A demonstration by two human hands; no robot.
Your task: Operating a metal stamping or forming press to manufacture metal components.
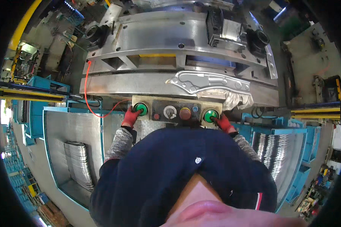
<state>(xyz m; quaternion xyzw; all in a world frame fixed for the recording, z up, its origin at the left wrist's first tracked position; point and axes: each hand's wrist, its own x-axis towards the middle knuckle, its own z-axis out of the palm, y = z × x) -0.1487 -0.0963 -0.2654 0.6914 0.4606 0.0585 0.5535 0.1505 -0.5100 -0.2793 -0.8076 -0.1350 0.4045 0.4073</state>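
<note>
A control box [163, 102] with a worn, pale casing stands in front of my chest. My left hand [129, 117], in a red glove, is at its left end, with a dark-tipped digit on the left green button [141, 108]. At the other end, my right hand [225, 123], also red-gloved, touches the right green button [210, 114] with one digit. Each hand has fingers apart and grasps nothing. Between the buttons sit a ringed switch [170, 112], a reddish-brown button [185, 113] and a small blue button [195, 109]. Just beyond lies a stamped sheet-metal part [212, 81].
A heavy steel die [159, 34] fills the space ahead. Crumpled pale wrapping [236, 99] hangs over its front ledge. An orange cord [86, 87] loops down at left. Blue-framed bins flank me, holding stacked metal parts [78, 160] at left and more parts [271, 151] at right.
</note>
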